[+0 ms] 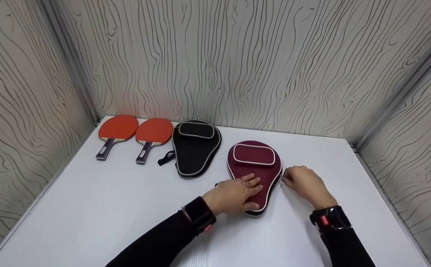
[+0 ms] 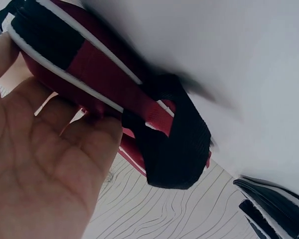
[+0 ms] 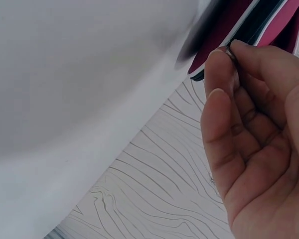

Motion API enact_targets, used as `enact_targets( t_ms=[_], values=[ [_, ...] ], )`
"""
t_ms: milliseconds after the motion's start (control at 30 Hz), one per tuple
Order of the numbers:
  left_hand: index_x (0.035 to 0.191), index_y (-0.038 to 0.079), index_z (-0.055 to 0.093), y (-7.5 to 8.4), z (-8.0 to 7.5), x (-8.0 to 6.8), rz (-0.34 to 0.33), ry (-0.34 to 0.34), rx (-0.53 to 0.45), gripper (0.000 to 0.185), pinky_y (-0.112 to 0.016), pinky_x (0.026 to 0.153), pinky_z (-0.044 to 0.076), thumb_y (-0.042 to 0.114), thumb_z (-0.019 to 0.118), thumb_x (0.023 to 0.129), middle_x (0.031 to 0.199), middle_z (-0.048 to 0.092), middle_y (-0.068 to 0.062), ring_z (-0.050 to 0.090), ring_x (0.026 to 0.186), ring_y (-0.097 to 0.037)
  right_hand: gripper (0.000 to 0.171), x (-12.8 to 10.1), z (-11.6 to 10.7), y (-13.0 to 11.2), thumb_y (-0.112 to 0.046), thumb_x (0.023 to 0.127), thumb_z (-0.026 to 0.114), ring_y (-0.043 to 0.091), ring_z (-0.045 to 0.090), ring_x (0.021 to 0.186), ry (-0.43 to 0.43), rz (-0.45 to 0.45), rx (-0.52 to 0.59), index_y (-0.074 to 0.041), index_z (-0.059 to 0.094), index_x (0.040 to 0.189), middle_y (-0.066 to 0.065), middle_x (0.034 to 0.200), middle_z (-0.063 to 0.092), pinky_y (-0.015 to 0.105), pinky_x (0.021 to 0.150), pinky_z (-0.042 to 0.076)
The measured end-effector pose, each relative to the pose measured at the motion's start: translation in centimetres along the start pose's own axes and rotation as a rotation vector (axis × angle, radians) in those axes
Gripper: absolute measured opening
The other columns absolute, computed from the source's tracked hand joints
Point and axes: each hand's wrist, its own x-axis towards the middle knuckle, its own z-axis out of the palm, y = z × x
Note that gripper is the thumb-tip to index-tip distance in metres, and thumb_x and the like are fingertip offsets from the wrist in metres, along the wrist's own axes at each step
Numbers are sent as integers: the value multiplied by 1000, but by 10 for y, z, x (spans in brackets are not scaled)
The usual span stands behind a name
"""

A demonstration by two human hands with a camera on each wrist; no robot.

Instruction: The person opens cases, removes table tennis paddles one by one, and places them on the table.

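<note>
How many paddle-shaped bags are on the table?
2. The black bag lies farther left; the maroon bag is under the left hand, with the right hand at its edge. I see no others.

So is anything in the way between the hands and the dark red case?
No, nothing visible is in the way. The left hand rests on the dark red case, and the right hand pinches what looks like a zipper pull at its edge. The black case and two paddles lie off to the left.
</note>
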Motion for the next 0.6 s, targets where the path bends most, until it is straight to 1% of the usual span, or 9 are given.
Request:
enact_targets(
  t_ms=[133,267,333,467,600],
  values=[
    [178,21,53,0,0,3,-15,3,10,67,-27,145,36,58,54,123,188,48,0,38,180,-18,11,0,1,-4,-5,101,82,21,75,80,0,-12,-5,-9,86,91,3,86,82,51,74,64],
    [178,22,54,-1,0,6,-28,3,13,66,-27,144,37,59,54,123,188,48,1,38,180,-16,15,0,2,-9,-5,101,83,16,67,75,-4,-18,-11,-11,84,88,0,82,78,47,70,61],
    [178,22,54,-2,0,7,-32,0,8,66,-27,145,36,58,54,123,188,48,1,38,180,-17,15,0,2,-11,-6,102,83,15,65,74,-13,-16,-12,-11,84,88,0,82,78,46,69,60],
    [178,21,54,-4,-1,10,-36,-2,-9,66,-27,146,35,57,55,123,188,48,0,37,181,-17,12,1,2,-14,-7,103,84,16,68,76,-29,-12,-14,-10,85,91,1,84,80,46,70,61],
    [178,21,53,-4,-2,11,-44,-5,-24,66,-27,146,34,56,55,123,189,47,0,37,181,-17,11,1,2,-16,-7,103,85,13,68,75,-28,-36,-11,-11,86,92,0,84,81,43,69,60]
  ],
)
